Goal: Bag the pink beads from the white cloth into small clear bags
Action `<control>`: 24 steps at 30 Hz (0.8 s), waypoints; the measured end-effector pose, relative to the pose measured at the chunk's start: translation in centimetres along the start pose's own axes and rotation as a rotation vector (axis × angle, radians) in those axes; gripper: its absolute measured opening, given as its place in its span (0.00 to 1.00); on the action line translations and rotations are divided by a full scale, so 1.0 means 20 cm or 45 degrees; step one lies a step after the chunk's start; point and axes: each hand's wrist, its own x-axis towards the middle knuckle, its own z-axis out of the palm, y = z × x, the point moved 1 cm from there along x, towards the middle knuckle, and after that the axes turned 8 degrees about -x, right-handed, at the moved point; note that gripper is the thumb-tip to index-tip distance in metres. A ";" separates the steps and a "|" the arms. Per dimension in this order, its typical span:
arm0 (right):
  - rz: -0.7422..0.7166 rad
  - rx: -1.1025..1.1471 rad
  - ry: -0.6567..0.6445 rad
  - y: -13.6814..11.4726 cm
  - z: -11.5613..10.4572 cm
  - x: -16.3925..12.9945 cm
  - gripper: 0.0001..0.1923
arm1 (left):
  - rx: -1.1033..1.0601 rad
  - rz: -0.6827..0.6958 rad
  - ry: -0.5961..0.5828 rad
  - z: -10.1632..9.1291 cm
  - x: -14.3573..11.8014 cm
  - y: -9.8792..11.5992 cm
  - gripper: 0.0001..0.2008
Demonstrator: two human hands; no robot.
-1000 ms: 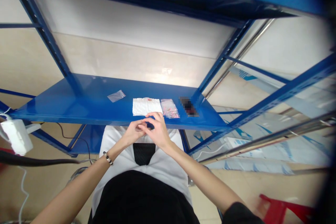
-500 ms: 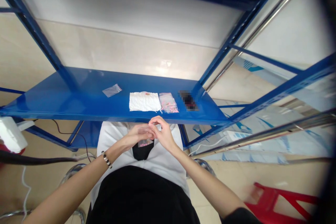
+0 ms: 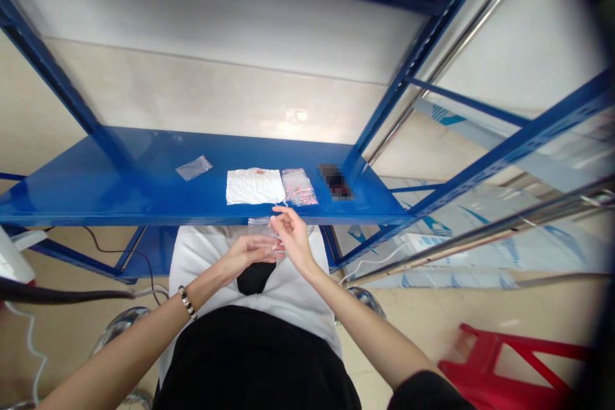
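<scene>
Head view: both hands meet in front of the blue shelf (image 3: 120, 186), just below its front edge. Right hand (image 3: 294, 240) pinches the top edge of a small clear zip bag (image 3: 260, 225) between thumb and forefinger; other fingers loosely curled. Left hand (image 3: 247, 251) sits just beside and under it, palm up, fingers half curled, fingertips touching the bag's lower part. Whether the left actually grips the bag or only supports it cannot be told. Bag hangs roughly upright between the two hands, close to the shelf lip, apart from the shelf surface. Contents too small to make out.

Beaded bracelet (image 3: 186, 302) on the left wrist.

On the shelf, left to right: empty-looking clear bag (image 3: 193, 167) lying flat, well apart from the rest; white cloth (image 3: 254, 186) with a small reddish spot near its far edge; touching its right side a clear bag of pink pieces (image 3: 298, 186); then a dark blurred item (image 3: 335, 180) by the upright.

Red stool (image 3: 509, 365) at lower right on the floor. No readable labels or writing anywhere; blue printing on the plastic sheeting at right is illegible.
</scene>
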 end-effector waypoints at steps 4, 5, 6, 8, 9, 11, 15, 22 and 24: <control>0.041 0.013 -0.043 0.00 0.02 -0.01 0.13 | 0.058 0.060 0.053 0.00 0.01 0.02 0.21; 0.039 0.017 -0.046 0.00 0.02 -0.02 0.13 | 0.116 0.074 0.076 0.00 0.01 0.03 0.21; 0.035 0.026 -0.044 -0.01 0.02 -0.02 0.13 | 0.182 0.096 0.114 0.00 0.00 0.05 0.20; 0.029 0.048 -0.030 -0.02 0.02 -0.03 0.13 | 0.297 0.175 0.228 0.00 0.00 0.09 0.18; 0.029 0.059 -0.027 -0.02 0.02 -0.03 0.12 | 0.333 0.235 0.290 0.00 -0.01 0.11 0.17; 0.041 0.079 -0.039 -0.02 0.02 -0.03 0.13 | 0.377 0.366 0.397 -0.02 -0.01 0.16 0.14; 0.100 0.112 -0.100 -0.02 0.04 -0.03 0.14 | 0.455 0.529 0.477 -0.07 -0.01 0.24 0.11; 0.131 0.120 -0.136 -0.04 0.05 -0.04 0.15 | 0.527 0.500 0.450 -0.08 -0.01 0.24 0.12; 0.108 0.100 -0.134 -0.04 0.04 -0.03 0.15 | 0.551 0.497 0.451 -0.07 -0.01 0.24 0.12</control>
